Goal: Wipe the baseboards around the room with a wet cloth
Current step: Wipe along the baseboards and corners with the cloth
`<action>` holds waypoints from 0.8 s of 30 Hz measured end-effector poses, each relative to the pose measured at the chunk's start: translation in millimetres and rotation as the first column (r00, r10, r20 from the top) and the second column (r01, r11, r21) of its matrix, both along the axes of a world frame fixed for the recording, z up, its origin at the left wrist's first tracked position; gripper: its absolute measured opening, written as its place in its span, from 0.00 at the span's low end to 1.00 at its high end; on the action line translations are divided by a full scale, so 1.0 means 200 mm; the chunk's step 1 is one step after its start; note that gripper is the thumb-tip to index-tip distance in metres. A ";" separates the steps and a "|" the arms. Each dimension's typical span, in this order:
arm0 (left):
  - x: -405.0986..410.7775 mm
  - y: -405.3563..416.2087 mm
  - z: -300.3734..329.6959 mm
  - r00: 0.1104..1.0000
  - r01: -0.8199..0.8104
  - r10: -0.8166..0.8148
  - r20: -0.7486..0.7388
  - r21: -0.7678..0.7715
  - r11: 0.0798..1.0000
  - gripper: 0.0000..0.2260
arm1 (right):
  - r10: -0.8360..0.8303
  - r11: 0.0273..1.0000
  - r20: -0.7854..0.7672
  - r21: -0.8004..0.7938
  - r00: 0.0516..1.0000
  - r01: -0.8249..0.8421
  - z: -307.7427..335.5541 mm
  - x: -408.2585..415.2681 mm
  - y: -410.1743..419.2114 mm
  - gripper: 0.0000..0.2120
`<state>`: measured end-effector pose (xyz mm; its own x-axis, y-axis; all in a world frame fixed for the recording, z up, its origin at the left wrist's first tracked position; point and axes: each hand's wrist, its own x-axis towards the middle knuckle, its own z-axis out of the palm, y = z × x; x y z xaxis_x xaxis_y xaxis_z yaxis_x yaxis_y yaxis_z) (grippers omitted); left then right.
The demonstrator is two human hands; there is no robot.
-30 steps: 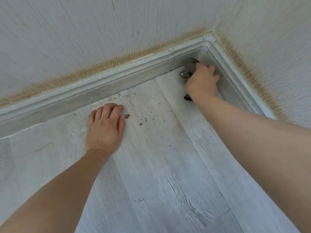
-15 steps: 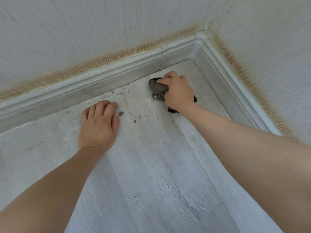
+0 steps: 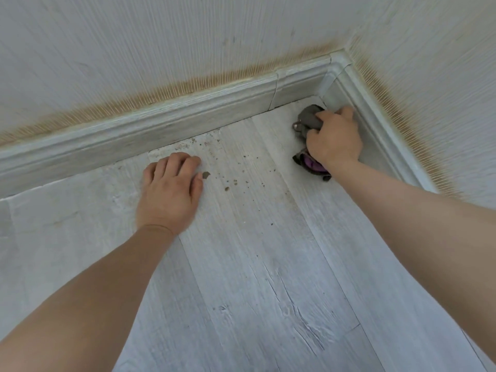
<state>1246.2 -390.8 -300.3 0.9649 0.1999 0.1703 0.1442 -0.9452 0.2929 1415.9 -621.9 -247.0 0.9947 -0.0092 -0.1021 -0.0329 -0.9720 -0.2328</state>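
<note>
**Cloth bunched at the corner where two baseboards meet**

The right hand (image 3: pixel 334 140) grips a crumpled dark grey cloth with a purple patch (image 3: pixel 308 120), fingers curled over it, pressing it down on the pale grey wood-grain laminate floor (image 3: pixel 268 264) right in the corner. The bundle's long axis runs from the corner back toward the wrist, roughly parallel to the whitewashed moulded baseboard on the right wall (image 3: pixel 375 116); its grey front lobe points at the corner piece and sits just beside it. Whether the cloth actually touches the right baseboard cannot be told, as the hand covers that side.

Most of the cloth is hidden under the palm. Only the grey lump ahead of the fingers and a purple-and-dark tail by the wrist show. Its wetness cannot be judged.

The left hand (image 3: pixel 169 189) rests flat on the floor, fingers only slightly bent, holding nothing, near the whitewashed moulded baseboard on the back wall (image 3: pixel 161 124). Brown crumbs of dirt (image 3: pixel 230 183) are scattered on the floor between the two hands, one larger fleck just beside the left thumb.

A brownish stain band (image 3: pixel 166 92) runs along the ribbed pale wallpaper (image 3: pixel 188 36) above both baseboards. Both forearms are cut off by the frame's edges. No writing or label is readable anywhere.
</note>
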 end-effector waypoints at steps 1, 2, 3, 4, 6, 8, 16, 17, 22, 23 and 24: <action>0.00 0.00 0.00 1.000 0.001 -0.001 0.001 -0.002 1.000 0.15 | -0.045 0.998 0.022 -0.037 0.999 0.046 0.00 -0.01 -0.02 0.19; 0.00 0.00 0.00 1.000 0.001 -0.001 0.003 -0.004 1.000 0.15 | -0.078 0.994 0.016 -0.070 0.997 0.079 -0.01 -0.02 -0.03 0.19; 0.00 0.00 0.00 1.000 0.001 -0.001 0.004 -0.007 1.000 0.14 | -0.099 0.991 -0.007 -0.092 0.995 0.098 -0.03 -0.03 -0.03 0.20; 0.00 0.00 0.00 1.000 0.002 -0.002 0.007 -0.009 1.000 0.14 | -0.112 0.989 -0.025 -0.100 0.993 0.109 -0.05 -0.03 -0.03 0.22; 0.00 0.00 0.00 1.000 0.001 0.000 0.008 -0.013 1.000 0.14 | -0.124 0.990 -0.035 -0.074 0.992 0.121 -0.07 -0.03 -0.02 0.24; 0.00 0.00 0.00 1.000 0.001 -0.001 0.001 -0.011 1.000 0.14 | -0.083 0.997 -0.038 0.007 0.996 0.083 -0.06 -0.03 0.01 0.22; 0.00 0.00 0.00 1.000 -0.001 0.001 -0.008 -0.019 1.000 0.15 | -0.112 0.985 0.072 0.137 0.991 0.101 -0.06 -0.09 0.04 0.24; 0.00 -0.01 0.00 1.000 0.001 -0.001 -0.009 -0.023 1.000 0.15 | -0.173 0.981 0.042 0.099 0.984 0.168 -0.05 -0.06 0.02 0.26; 0.00 0.00 0.00 1.000 0.003 -0.003 -0.005 -0.011 1.000 0.14 | -0.107 0.994 -0.112 -0.018 0.988 0.106 -0.03 0.11 0.10 0.31; 0.00 0.00 -0.01 1.000 0.004 -0.004 -0.006 -0.009 1.000 0.14 | -0.122 0.992 -0.151 -0.008 0.981 0.123 -0.03 0.14 0.13 0.29; 0.00 0.00 -0.01 1.000 0.003 -0.004 -0.007 -0.008 1.000 0.14 | -0.138 0.990 -0.185 -0.006 0.973 0.139 -0.02 0.17 0.14 0.27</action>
